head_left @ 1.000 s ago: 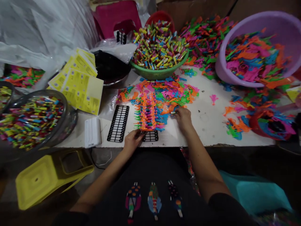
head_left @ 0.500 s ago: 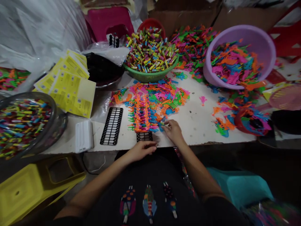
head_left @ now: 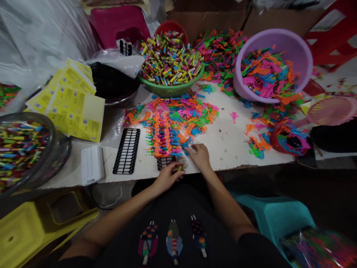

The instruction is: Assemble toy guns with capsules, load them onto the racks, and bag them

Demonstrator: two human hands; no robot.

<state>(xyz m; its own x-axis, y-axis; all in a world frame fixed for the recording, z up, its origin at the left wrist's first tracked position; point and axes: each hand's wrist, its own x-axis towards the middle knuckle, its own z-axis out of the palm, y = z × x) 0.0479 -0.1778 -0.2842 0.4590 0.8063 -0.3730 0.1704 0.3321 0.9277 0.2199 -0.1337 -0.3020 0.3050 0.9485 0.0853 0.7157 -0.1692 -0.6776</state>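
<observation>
My left hand (head_left: 167,175) is at the table's front edge, its fingers closed on a small yellow-green piece (head_left: 180,168) that looks like one of the wrapped tubes. To the right, my right hand (head_left: 199,155) has its fingertips closed at a blue plastic piece (head_left: 186,149), partly covered by the fingers. Just beyond both hands, rows of orange, pink, green and blue plastic pieces (head_left: 162,136) sit on a black rack (head_left: 165,163), whose near end shows bare. A second black rack (head_left: 126,150) lies flat to the left, holding nothing. Loose coloured pieces (head_left: 192,111) are heaped behind.
A green basin (head_left: 170,90) of small wrapped tubes stands at the back, and a purple tub (head_left: 304,56) of plastic pieces at the right. At left are yellow printed sheets (head_left: 76,113), a white box-shaped device (head_left: 91,165) and a clear bowl (head_left: 54,137) of tubes.
My left hand has turned and its fingers have curled, with the yellow-green piece now showing in them. The right hand has shifted slightly toward me. The whole view has moved a little.
</observation>
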